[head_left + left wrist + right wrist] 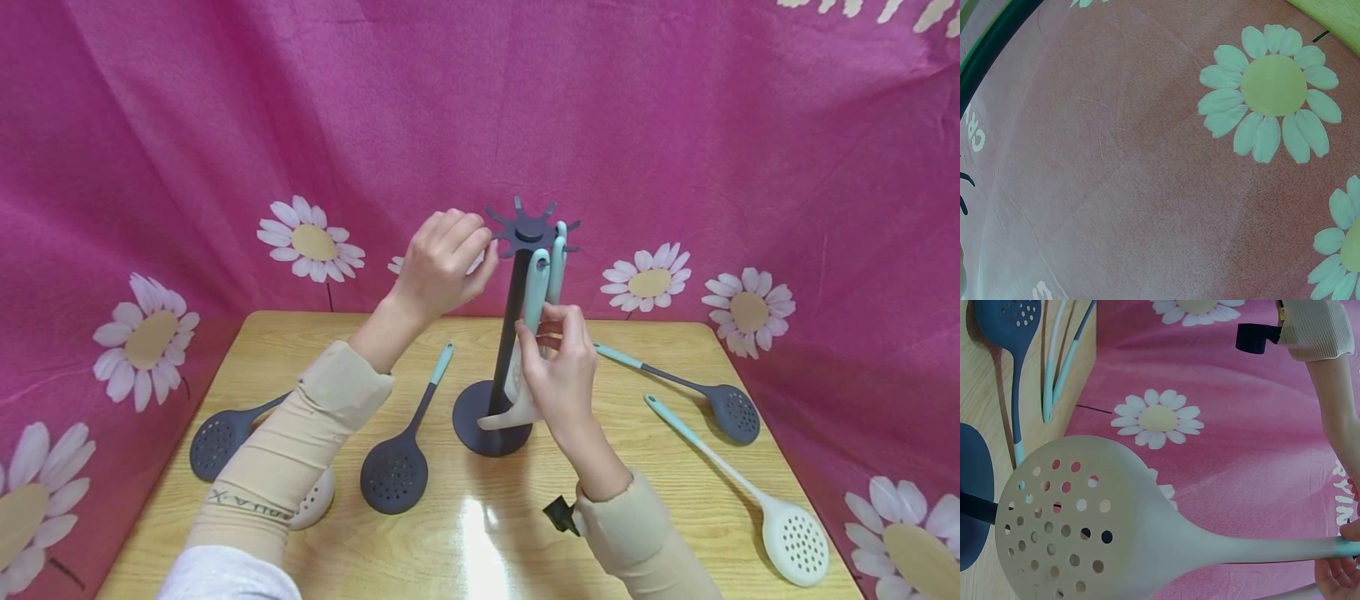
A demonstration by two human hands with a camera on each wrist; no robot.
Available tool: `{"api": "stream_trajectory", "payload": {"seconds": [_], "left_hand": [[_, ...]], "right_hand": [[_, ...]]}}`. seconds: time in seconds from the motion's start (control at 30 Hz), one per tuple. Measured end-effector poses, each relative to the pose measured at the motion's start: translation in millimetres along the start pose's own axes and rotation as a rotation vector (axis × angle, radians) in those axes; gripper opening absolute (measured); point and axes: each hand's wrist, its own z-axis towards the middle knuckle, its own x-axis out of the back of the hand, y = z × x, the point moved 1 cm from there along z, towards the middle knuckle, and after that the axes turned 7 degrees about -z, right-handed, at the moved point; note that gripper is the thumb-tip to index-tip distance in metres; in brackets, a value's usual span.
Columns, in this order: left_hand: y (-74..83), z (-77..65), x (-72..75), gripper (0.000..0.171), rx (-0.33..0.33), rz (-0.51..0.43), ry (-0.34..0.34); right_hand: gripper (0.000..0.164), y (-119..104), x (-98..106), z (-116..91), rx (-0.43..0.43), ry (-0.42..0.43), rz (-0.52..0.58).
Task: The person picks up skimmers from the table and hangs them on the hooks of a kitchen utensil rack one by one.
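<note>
A white skimmer with a mint handle (pixel 536 292) stands upright before the dark utensil stand (pixel 512 333). My right hand (pixel 558 375) pinches its handle between thumb and fingers. In the right wrist view the perforated head of this skimmer (pixel 1141 531) fills the lower left, with my fingers (pixel 1335 578) at the handle on the right edge. My left hand (pixel 446 258) curls its fingers at a left prong of the stand's top. Two other mint handles (pixel 557 271) hang at the stand's right side, partly hidden. The left wrist view holds mainly the daisy cloth.
On the table (pixel 480 525) lie a dark skimmer (pixel 393 475) left of the stand, another dark one (pixel 213 446) farther left, and a white head (pixel 315 500) partly under my left arm. At right lie a dark skimmer (pixel 735 412) and a white skimmer (pixel 795 542). Pink cloth (pixel 420 100) hangs behind.
</note>
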Motion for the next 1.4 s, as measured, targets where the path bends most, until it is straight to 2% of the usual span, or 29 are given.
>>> {"api": "stream_trajectory", "payload": {"seconds": [0.6,0.8,0.97,1.07,1.17,1.3,1.4], "left_hand": [[0.8,0.7,0.5,0.007,-0.001,0.011,0.001],[2.4,-1.7,1.0,0.006,0.038,-0.008,0.012],[4.5,-14.1,-2.1,0.014,0.135,-0.094,0.062],[6.3,-28.3,-6.5,0.029,0.211,-0.157,0.087],[8.4,-45.7,-12.4,0.040,0.309,-0.190,0.107],[12.7,-71.8,-23.3,0.037,0.471,-0.206,0.094],[17.7,-94.2,-33.5,0.030,0.585,-0.212,0.029]], "right_hand": [[0.028,4.5,-1.0,0.4,-0.011,-0.017,0.045],[0.031,6.4,1.8,-0.1,0.005,-0.037,0.078],[0.029,16.3,4.0,-3.4,0.075,-0.005,0.133],[0.024,29.2,5.2,-7.1,0.133,0.064,0.130],[0.021,46.0,6.2,-12.1,0.146,0.142,0.111],[0.019,73.0,4.9,-21.5,0.089,0.202,0.080],[0.013,91.8,1.1,-31.5,0.004,0.190,0.048]]}}
